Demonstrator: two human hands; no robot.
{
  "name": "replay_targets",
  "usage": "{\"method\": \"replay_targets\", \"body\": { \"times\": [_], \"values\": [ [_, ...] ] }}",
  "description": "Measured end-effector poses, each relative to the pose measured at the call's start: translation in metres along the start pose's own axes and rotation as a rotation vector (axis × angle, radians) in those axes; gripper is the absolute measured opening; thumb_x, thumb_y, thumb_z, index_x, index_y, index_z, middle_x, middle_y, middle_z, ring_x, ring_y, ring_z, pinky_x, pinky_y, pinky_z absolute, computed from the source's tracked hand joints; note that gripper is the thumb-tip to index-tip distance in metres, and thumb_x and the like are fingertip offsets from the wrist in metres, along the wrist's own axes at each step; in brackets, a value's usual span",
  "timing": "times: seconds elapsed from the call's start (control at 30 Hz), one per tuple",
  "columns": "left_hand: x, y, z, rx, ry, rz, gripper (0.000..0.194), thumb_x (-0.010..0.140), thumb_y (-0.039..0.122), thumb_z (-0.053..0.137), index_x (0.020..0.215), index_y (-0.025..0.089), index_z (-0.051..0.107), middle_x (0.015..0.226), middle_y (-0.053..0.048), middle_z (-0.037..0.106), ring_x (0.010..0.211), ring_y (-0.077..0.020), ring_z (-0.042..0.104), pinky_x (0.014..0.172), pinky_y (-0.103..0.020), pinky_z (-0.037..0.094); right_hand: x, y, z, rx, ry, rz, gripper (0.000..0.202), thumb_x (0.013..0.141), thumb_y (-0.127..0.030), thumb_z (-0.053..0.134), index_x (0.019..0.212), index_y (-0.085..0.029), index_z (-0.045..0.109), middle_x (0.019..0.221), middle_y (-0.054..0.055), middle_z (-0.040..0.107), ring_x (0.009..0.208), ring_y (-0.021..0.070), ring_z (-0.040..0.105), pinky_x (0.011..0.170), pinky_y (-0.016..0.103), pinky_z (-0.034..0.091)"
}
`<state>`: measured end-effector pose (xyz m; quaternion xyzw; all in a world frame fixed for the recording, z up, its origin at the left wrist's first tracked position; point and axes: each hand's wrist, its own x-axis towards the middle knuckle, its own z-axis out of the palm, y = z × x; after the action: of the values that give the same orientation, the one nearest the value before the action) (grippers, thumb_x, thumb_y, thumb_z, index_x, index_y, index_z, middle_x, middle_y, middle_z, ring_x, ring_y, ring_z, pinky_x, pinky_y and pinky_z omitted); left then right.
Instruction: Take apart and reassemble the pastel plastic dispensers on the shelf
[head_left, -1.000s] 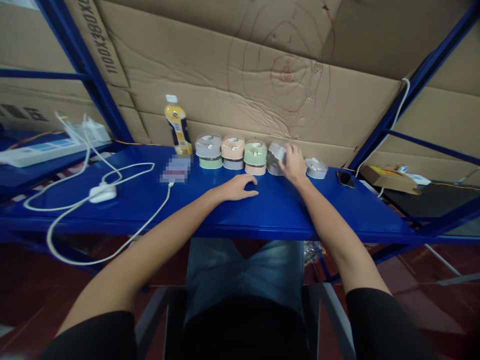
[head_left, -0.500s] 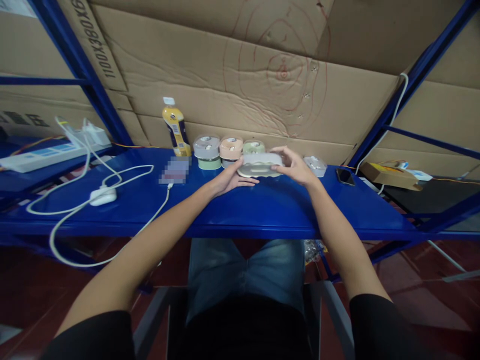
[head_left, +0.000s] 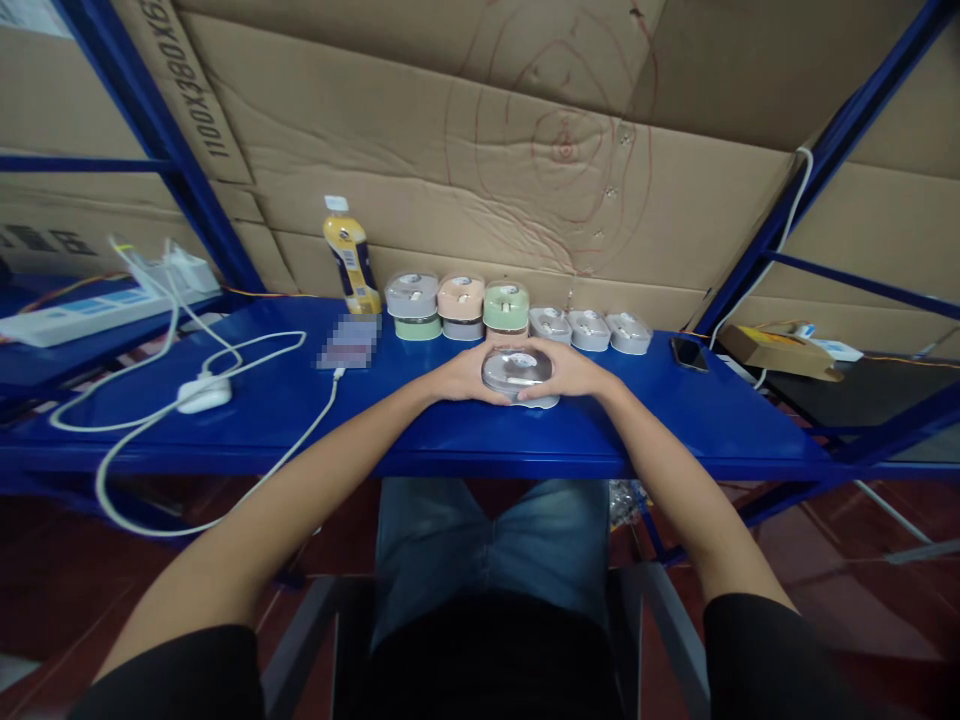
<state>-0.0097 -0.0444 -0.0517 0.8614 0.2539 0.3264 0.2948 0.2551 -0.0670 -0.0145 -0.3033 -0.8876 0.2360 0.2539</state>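
Observation:
A grey box with a clear lid point(head_left: 517, 370) is low over the blue table, near the middle. My left hand point(head_left: 466, 376) is wrapped round its left side and my right hand point(head_left: 571, 370) round its right side. Just behind stands a green box point(head_left: 506, 306) on top of another box. Left of it are a pink box point(head_left: 460, 298) on a grey one and a grey box point(head_left: 412, 295) on a green one. Three small grey boxes, one of them the rightmost box point(head_left: 629, 333), stand in a row to the right.
On the blue table point(head_left: 480, 440) are a yellow bottle point(head_left: 351, 258), a pixelated item point(head_left: 349, 341), a white charger with cable point(head_left: 205, 392) and a phone point(head_left: 688, 353). A power strip point(head_left: 112, 305) lies left, an open carton point(head_left: 780, 352) right.
The tilted pale piece between my hands has given way to an upright, clear-lidded grey box, lower and nearer to me. My hands have come down round it, uncovering the boxes behind.

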Motion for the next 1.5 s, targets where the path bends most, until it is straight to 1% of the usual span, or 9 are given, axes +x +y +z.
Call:
{"method": "replay_targets", "body": {
  "times": [0.17,0.33,0.43,0.6,0.83,1.07,1.27,1.4,1.5],
  "values": [
    [-0.002,-0.008,0.003,0.069,0.015,-0.002,0.116,0.070,0.055,0.101,0.167,0.020,0.048,0.166,-0.021,0.060,0.155,-0.0428,0.057,0.129,-0.060,0.047,-0.008,0.009,-0.018,-0.075,0.159,0.097,0.079,0.080,-0.062,0.089,0.147,-0.025,0.069,0.150,0.013,0.074,0.133,0.0366,0.070,0.114,0.055,0.058],
    [-0.003,-0.004,0.001,0.212,-0.094,0.013,0.065,0.087,0.063,0.086,0.140,0.027,0.080,0.144,-0.014,0.074,0.138,-0.0388,0.069,0.126,-0.056,0.049,-0.021,0.025,-0.041,-0.155,0.467,0.272,0.076,0.083,-0.065,0.080,0.145,-0.023,0.066,0.136,0.015,0.079,0.118,0.0365,0.074,0.108,0.058,0.058],
    [-0.003,0.000,0.002,0.189,-0.101,0.038,0.054,0.094,0.064,0.080,0.135,0.029,0.085,0.147,-0.013,0.073,0.143,-0.0372,0.066,0.128,-0.055,0.047,-0.022,0.030,-0.042,-0.171,0.548,0.306,0.078,0.083,-0.065,0.079,0.147,-0.022,0.064,0.134,0.016,0.079,0.117,0.0370,0.075,0.108,0.058,0.058],
    [-0.001,-0.003,-0.004,0.144,-0.033,-0.019,0.050,0.091,0.065,0.080,0.121,0.025,0.088,0.141,-0.013,0.074,0.135,-0.0352,0.069,0.124,-0.054,0.049,-0.023,0.030,-0.042,-0.183,0.518,0.328,0.077,0.084,-0.063,0.078,0.147,-0.021,0.064,0.134,0.017,0.079,0.116,0.0366,0.075,0.107,0.056,0.058],
    [-0.004,-0.008,-0.042,0.235,0.041,-0.201,0.048,0.079,0.067,0.085,0.095,0.022,0.085,0.112,-0.009,0.075,0.107,-0.0292,0.071,0.103,-0.044,0.055,-0.030,0.038,-0.053,-0.126,0.259,0.293,0.074,0.080,-0.058,0.084,0.143,-0.025,0.067,0.147,0.012,0.072,0.130,0.0356,0.069,0.114,0.056,0.056],
    [-0.012,-0.003,-0.057,0.314,-0.023,-0.305,0.048,0.073,0.068,0.088,0.089,0.023,0.081,0.099,-0.005,0.076,0.105,-0.0308,0.070,0.091,-0.039,0.052,-0.031,0.053,-0.056,-0.131,0.126,0.399,0.075,0.074,-0.062,0.093,0.138,-0.029,0.072,0.119,0.009,0.078,0.110,0.0374,0.076,0.103,0.061,0.064],
    [-0.004,0.000,-0.042,0.221,0.057,-0.126,0.051,0.082,0.064,0.083,0.113,0.023,0.080,0.126,-0.009,0.078,0.123,-0.0337,0.071,0.111,-0.050,0.053,-0.026,0.041,-0.047,-0.063,0.329,0.212,0.082,0.072,-0.067,0.094,0.141,-0.028,0.073,0.145,0.012,0.075,0.131,0.0398,0.072,0.117,0.063,0.058],
    [0.001,-0.003,-0.016,0.135,0.111,-0.048,0.094,0.073,0.062,0.094,0.150,0.021,0.062,0.156,-0.019,0.066,0.144,-0.0413,0.064,0.122,-0.059,0.050,-0.019,0.028,-0.034,-0.015,0.275,0.079,0.089,0.069,-0.064,0.098,0.148,-0.030,0.073,0.155,0.011,0.072,0.143,0.0402,0.067,0.120,0.061,0.056],
    [0.003,-0.006,0.002,0.093,0.125,-0.023,0.121,0.062,0.062,0.102,0.162,0.019,0.048,0.164,-0.025,0.058,0.153,-0.0481,0.057,0.126,-0.066,0.048,-0.012,0.022,-0.022,-0.031,0.180,0.019,0.091,0.068,-0.062,0.098,0.150,-0.030,0.074,0.155,0.010,0.073,0.144,0.0392,0.067,0.120,0.059,0.056]
  ]
}}
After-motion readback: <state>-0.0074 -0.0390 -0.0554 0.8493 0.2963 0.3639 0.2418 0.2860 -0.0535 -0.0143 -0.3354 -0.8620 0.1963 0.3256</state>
